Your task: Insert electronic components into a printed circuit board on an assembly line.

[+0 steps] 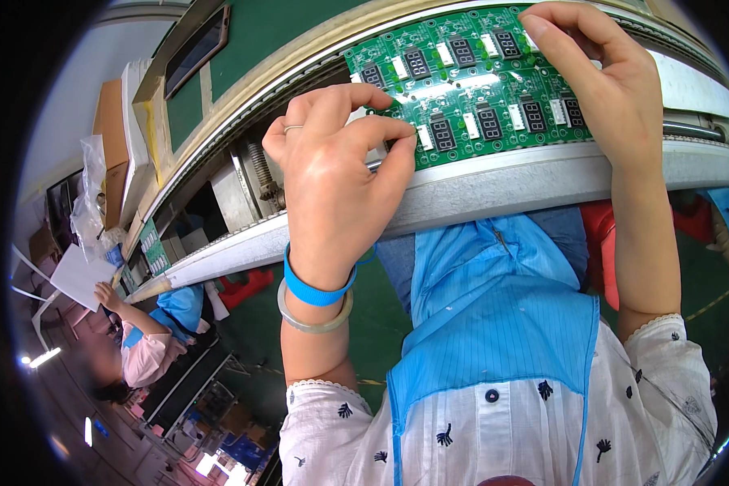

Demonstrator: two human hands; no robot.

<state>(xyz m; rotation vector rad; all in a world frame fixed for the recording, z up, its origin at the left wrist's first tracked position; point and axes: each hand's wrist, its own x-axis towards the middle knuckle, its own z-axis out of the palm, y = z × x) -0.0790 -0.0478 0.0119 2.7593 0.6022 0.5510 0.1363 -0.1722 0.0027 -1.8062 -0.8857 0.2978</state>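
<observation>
Bends the fingers of the left hand (336,150) inward, with thumb and forefinger almost meeting at the left end of the green circuit board (502,95), right beside a white connector (424,138); holds thumb and forefinger of the right hand (611,85) near each other at the upper right part of the same board. Cannot tell, at either hand, whether pinching any single part. Wears a blue wristband (316,283) and a pale bangle (312,321) on the left arm. Covers some of the board's right end with the right hand, and a little of its left end with the left. Has a thick grey metal rail (494,194) between the blue apron (494,340) and the board. Shows a dark phone (197,51) at upper left, then a cardboard box (112,150) and a clear plastic bag (91,198). Includes, farther left, a co-worker with a hand on a white sheet (81,277), near another green board (152,247). Has a green floor (360,324) below. Lies slightly aslant over the rails, this main board, bearing two rows of black digit displays (488,123), more white connectors, and a bright streak of glare.
</observation>
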